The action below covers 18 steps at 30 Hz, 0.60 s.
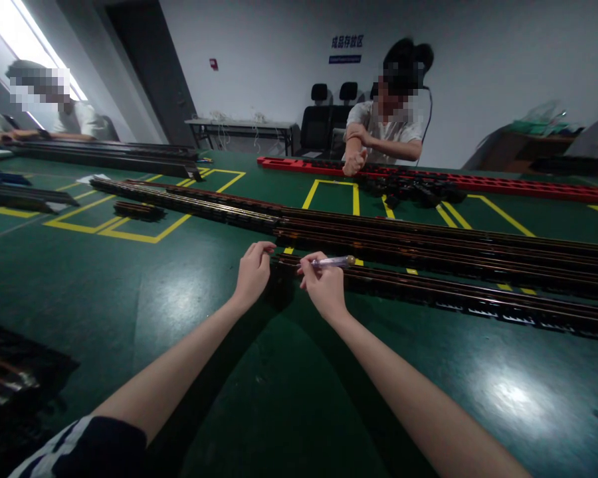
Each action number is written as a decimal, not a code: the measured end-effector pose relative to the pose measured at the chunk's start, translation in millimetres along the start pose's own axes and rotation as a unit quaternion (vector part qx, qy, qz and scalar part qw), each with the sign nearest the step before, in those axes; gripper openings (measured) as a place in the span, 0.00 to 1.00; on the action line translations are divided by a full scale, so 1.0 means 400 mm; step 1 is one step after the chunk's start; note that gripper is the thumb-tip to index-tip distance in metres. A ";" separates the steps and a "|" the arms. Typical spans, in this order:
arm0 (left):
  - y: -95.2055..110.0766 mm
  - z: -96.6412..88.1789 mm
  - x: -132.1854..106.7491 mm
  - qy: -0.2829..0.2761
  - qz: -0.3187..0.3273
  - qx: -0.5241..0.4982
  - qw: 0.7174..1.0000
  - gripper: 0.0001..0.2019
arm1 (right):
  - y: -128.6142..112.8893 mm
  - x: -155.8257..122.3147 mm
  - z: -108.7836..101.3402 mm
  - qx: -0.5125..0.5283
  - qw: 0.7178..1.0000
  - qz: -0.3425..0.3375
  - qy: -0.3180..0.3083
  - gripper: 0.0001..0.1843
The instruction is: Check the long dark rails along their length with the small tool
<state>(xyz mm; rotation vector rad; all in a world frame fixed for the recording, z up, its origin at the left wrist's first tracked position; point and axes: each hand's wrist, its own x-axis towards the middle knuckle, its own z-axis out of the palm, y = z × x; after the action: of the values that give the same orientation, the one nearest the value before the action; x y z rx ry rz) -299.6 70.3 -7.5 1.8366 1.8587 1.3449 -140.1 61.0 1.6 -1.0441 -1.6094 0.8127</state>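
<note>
My right hand (323, 290) grips a slim pen-like tool (335, 261) with a clear barrel and a gold-coloured end. The tool lies nearly level, its tip side pointing left over the end of a long black strip (403, 285). That strip has copper-coloured lines and runs off to the right. Beside its left end is my left hand (254, 272), fingers loosely bent and reaching toward the strip. Whether the fingertips touch the strip is hard to tell. Just beyond both hands, several similar long strips (428, 247) lie side by side.
A short dark piece (138, 210) lies on the green table (179, 372), which has yellow tape lines. More dark strips (14, 372) sit at the near left. Across the table, a person (385, 129) sits behind a long red rail (518, 186) and a dark heap (413, 189). Other people sit far left.
</note>
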 end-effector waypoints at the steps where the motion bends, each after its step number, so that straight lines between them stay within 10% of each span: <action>1: 0.004 0.000 -0.004 0.004 0.027 0.018 0.999 0.15 | 0.000 0.000 -0.001 -0.005 1.000 -0.005 0.002 0.12; 9: 0.036 0.003 -0.039 -0.071 0.187 0.163 0.966 0.22 | -0.002 -0.009 -0.031 -0.032 0.999 -0.018 0.002 0.11; 18: 0.014 0.024 -0.037 -0.117 0.216 0.192 0.950 0.21 | 0.008 -0.016 -0.049 -0.019 1.000 -0.019 -0.015 0.12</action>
<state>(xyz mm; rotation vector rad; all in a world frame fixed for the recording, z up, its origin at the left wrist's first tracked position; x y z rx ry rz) -285.9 60.6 -15.5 2.5919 1.7469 0.8442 -119.7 56.6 1.5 -1.0288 -1.6706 0.7789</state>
